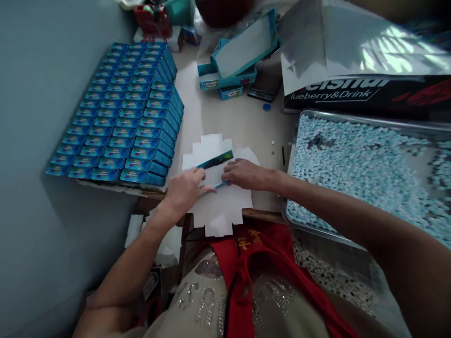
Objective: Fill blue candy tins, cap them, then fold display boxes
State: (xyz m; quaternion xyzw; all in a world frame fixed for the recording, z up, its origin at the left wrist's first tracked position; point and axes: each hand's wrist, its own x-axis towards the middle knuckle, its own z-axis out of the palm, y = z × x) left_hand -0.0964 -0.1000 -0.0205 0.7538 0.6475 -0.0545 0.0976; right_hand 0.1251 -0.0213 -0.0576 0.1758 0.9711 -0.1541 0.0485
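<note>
A die-cut cardboard box blank [220, 213] lies white side up before me at the table's front edge. One raised strip of it shows a dark blue-green printed face with a little green on it. My left hand [186, 190] grips the left end of the partly folded piece, its thumb stretched along the near edge. At the right end my right hand [244, 173] has its fingers curled over the same piece, fingertips pressed on it. A thin blue edge shows between the two hands. My fingers hide part of the folds.
Rows of filled blue packs [120, 122] stand at the left. Formed blue boxes [209, 80] are stacked at the back near a dark scale [262, 93]. A metal tray [352, 121] of pale blue tablets sits at the right, before a black carton [338, 96].
</note>
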